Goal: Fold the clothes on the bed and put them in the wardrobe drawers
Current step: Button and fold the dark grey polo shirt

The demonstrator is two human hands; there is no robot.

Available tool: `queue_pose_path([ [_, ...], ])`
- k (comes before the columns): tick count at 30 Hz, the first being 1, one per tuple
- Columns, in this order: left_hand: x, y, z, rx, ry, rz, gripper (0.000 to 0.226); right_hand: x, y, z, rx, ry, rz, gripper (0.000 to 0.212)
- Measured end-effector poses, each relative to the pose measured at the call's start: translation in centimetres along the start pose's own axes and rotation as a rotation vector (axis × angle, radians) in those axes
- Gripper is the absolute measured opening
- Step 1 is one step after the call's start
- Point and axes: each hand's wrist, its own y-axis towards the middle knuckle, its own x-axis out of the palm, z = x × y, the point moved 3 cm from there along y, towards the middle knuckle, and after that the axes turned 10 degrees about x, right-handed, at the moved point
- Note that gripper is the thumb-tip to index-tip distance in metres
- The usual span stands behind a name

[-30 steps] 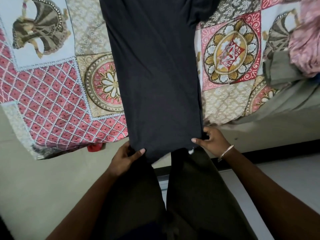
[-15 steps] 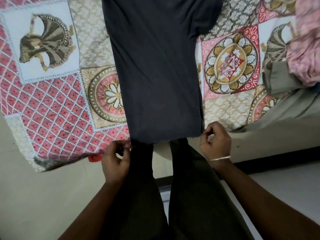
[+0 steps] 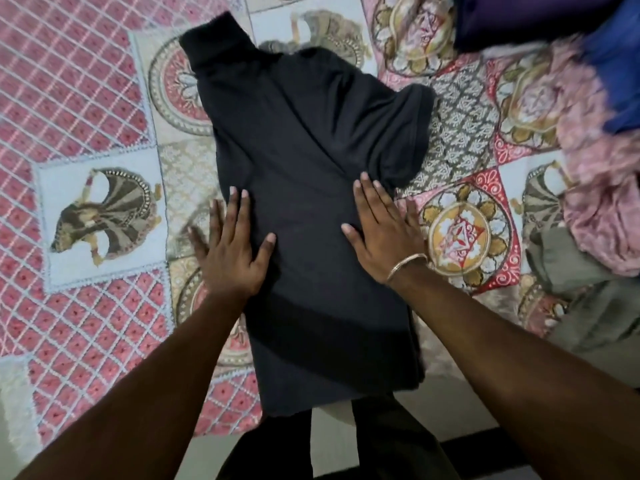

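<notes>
Closest to the person, the hem of the black shirt (image 3: 311, 237) hangs just over the near edge of the bed (image 3: 97, 306), above dark trouser legs and a strip of pale floor (image 3: 332, 441). From there the shirt runs lengthwise away from the edge, lying flat on the patterned bedspread (image 3: 86, 116), which is printed with pink lattice, round medallions and dancer panels. To the left of the shirt the bedspread lies bare well out to the side. To the right there is a narrower band of bare cover, then an olive-grey garment (image 3: 588, 306) near the bed's edge.

Both hands lie on the shirt's middle, fingers straight and spread, gripping nothing. The left hand (image 3: 230, 251) presses along the shirt's left edge, its outer fingers reaching onto the bedspread. The right hand (image 3: 381, 230), with a thin bangle (image 3: 407, 263) at the wrist, presses along the right edge just below the sleeve, its outer fingers also over the cover.

Farther off, one sleeve sticks out to the right and the other points up and left. Beyond the right sleeve, at the far right, a heap of pink cloth (image 3: 595, 188) lies with blue cloth (image 3: 620, 81) and a dark purple piece (image 3: 519, 19) on top.
</notes>
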Motion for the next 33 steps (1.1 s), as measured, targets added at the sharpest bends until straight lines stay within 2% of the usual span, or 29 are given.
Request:
queue_pose_path([
  [3,0.4,0.1,0.0,-0.003,0.003,0.028,0.078,-0.4,0.3,0.4,0.027,0.048,0.025,0.062],
  [8,1.0,0.2,-0.2,-0.006,0.018,0.04,0.078,-4.6,4.3,-1.2,0.06,0.204,0.442,0.038],
  [10,1.1,0.2,-0.1,-0.008,0.022,0.038,0.078,-6.0,8.1,-1.9,0.062,0.19,0.399,0.039],
  [13,1.2,0.4,-0.1,-0.007,0.018,0.032,0.078,-5.7,13.3,-1.3,0.034,0.024,0.101,0.053],
  [15,1.2,0.2,-0.2,-0.003,0.014,0.036,0.078,-4.6,14.6,0.7,0.067,-0.105,0.024,0.06],
  [19,1.4,0.3,-0.3,-0.008,0.006,0.036,0.079,-5.2,15.7,4.3,0.257,-0.081,0.038,0.064],
  [24,1.6,0.4,-0.4,-0.019,0.0,0.025,0.079,-7.5,16.0,4.9,0.179,-0.048,0.251,0.043],
  [28,1.8,0.5,-0.5,-0.013,0.007,0.02,0.079,-7.9,16.3,7.1,0.202,-0.011,0.196,0.031],
  [31,1.8,0.5,-0.4,-0.016,0.011,0.023,0.079,-8.0,16.6,8.9,0.262,0.18,0.159,0.038],
  [33,1.8,0.6,-0.4,-0.016,0.01,0.026,0.079,-8.4,16.5,8.9,0.361,0.319,0.165,0.055],
])
